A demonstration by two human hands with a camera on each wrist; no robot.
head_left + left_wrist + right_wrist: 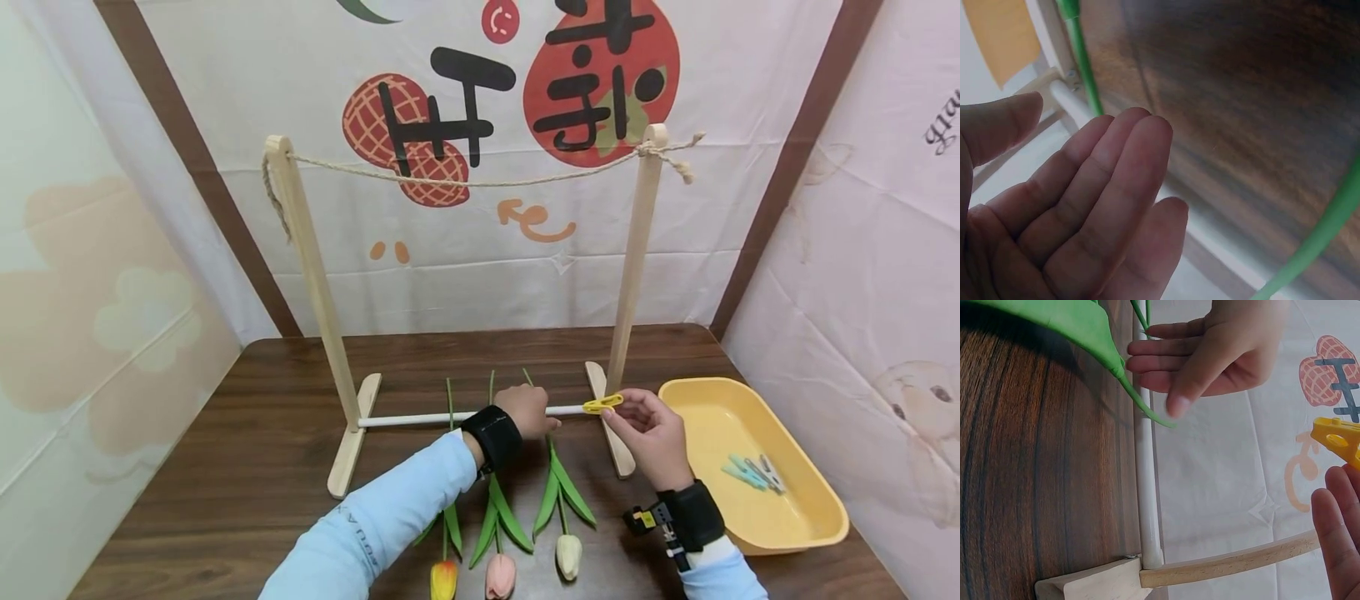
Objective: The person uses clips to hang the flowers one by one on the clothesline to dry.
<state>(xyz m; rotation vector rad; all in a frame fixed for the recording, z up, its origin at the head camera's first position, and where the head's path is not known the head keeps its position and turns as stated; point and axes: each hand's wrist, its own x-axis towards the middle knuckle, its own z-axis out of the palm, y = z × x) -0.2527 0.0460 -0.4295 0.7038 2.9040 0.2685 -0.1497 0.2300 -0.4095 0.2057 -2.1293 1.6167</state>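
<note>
Clothespin (pixel 602 404) time, looks like: we've got the yellow one pinched in the right hand (pixel 651 435) just beside the rack's right post (pixel 633 258), while the left hand (pixel 527 411) hovers relaxed and empty over the white rod (pixel 408 417), by the stem of the white tulip (pixel 567 554). Our guess is the next move needs that left hand to close on the stem and lift it toward the rope (pixel 480 179) so we can clip it.

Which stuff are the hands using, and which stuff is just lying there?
In use: yellow peg pinched by the right hand; left hand open by the white tulip's stem; rope.

Lying about: yellow tray, spare pegs, orange tulip, pink tulip.
</note>
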